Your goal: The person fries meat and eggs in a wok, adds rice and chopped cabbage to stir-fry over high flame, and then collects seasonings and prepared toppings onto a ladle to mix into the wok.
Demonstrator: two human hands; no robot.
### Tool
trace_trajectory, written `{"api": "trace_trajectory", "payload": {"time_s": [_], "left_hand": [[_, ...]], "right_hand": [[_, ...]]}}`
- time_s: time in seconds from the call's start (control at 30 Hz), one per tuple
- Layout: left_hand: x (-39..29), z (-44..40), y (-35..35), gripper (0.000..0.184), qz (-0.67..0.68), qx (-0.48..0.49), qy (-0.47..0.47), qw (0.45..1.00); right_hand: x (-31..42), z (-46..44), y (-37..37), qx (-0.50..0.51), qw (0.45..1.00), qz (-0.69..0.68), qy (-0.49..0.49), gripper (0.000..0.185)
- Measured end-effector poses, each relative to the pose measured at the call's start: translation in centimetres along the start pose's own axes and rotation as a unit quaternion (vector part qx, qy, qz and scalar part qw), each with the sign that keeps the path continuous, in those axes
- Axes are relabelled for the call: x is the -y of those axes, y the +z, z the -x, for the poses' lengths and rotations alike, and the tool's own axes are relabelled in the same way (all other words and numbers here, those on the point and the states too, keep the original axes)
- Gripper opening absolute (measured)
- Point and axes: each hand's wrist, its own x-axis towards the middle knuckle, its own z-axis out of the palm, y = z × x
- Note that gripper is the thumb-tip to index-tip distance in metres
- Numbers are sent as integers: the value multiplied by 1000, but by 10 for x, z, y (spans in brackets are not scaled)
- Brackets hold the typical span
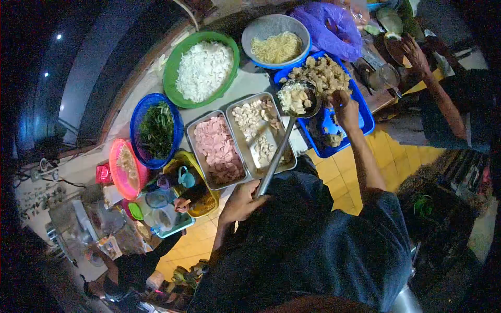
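My left hand (241, 202) is closed around the long metal handle of a ladle (279, 148). The ladle's round bowl holds pale chopped pieces (296, 99) and hangs over the left edge of a blue tray (369, 121). Brown food pieces (323, 74) fill the tray's upper part. Over the tray, right of the ladle's bowl, is my right hand (345, 110), its fingers bent together at the brown pieces; what they hold is hidden. Below the ladle, two metal trays hold pink slices (216, 148) and pale chopped pieces (253, 120).
A green basket of white rice (204, 70), a colander of noodles (276, 48), a blue basket of greens (155, 128) and a pink basket (127, 167) line the counter. A purple bag (329, 31) lies beyond. Other people's arms show at right (443, 96) and lower left (107, 261).
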Motion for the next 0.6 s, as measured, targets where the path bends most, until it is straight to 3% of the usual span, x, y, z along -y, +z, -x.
{"api": "trace_trajectory", "payload": {"time_s": [0.03, 0.07, 0.13, 0.2, 0.27, 0.33, 0.37, 0.47, 0.6], "left_hand": [[1, 0, 1, 21, -14, -9, 23, 1000], [2, -1, 1, 21, -13, -8, 21, 1000], [1, -4, -1, 21, -15, 20, 1, 1000], [-5, -3, -4, 21, 8, 31, -29, 999], [-8, -2, -3, 21, 35, 39, -60, 997], [-8, -2, 0, 22, 19, 4, 4, 1000], [-7, -2, 0, 22, 20, 4, 4, 1000], [-5, -2, -3, 23, -15, 12, 5, 1000], [10, 3, 4, 25, 25, 2, -3, 1000]], "right_hand": [[11, 2, 1, -28, 998, -48, -40, 18], [30, 3, -5, 51, 993, -99, 30, 20], [48, -1, -9, 82, 984, -149, -59, 18], [26, -13, 0, 92, 990, -90, 53, 21], [-26, -34, 19, 39, 999, -28, 13, 29], [-46, -54, 28, -71, 967, 157, -187, 29], [-49, -52, 26, 79, 977, 181, -79, 30], [-56, -53, 28, 127, 978, 166, -19, 29], [-87, -44, 21, 46, 989, 142, -5, 25]]}}
